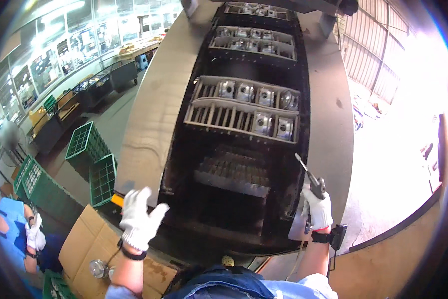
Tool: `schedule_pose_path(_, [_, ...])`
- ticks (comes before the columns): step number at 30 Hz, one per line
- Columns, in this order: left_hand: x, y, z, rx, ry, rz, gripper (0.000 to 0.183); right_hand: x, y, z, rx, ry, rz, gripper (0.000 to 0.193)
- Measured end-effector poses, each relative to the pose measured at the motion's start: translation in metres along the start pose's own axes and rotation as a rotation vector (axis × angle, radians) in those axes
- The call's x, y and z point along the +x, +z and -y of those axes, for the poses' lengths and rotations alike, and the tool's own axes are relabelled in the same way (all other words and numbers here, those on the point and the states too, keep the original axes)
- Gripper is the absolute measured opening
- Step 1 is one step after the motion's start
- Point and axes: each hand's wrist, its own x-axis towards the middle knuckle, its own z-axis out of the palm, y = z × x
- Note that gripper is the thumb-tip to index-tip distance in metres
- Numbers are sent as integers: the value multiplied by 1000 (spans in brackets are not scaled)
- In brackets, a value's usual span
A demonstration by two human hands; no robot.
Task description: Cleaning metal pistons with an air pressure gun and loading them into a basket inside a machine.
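Aiming the dark, slim-nozzled hand tool (314, 180), right of centre, seems safest with the white-gloved right hand (317, 209) grasping it firmly, as seen, nozzle clear of the silvery metal parts (263, 124) at upper centre, white-gloved left hand (140, 219) empty, fingers spread.

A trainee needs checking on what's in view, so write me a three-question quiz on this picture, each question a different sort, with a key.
1. Which hand grips the nozzle tool?
2. True or false: the front row of the nearest rack has metal parts along its whole length.
3. What colour are the two crates on the floor left of the conveyor? A) red B) green C) yellow

Key: 1. The right hand; the left hand is empty, fingers spread. 2. False: only two sit there, toward its right end. 3. B.
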Motion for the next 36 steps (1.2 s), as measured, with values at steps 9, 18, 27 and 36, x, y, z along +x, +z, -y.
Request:
schedule_pose_path(9, [224, 188, -169, -266, 258, 169, 71, 2, -16, -2, -88, 54, 178, 30])
schedule_pose_path(18, [265, 256, -221, -290, -104, 289, 60, 4, -27, -12, 182, 141, 215, 26])
schedule_pose_path(27, [205, 183, -192, -1960, -718, 387, 37, 4, -21, -27, 261, -104, 156, 25])
schedule_pose_path(36, [115, 150, -112, -2275, -901, 683, 55, -33, 56, 21, 131, 221, 684, 15])
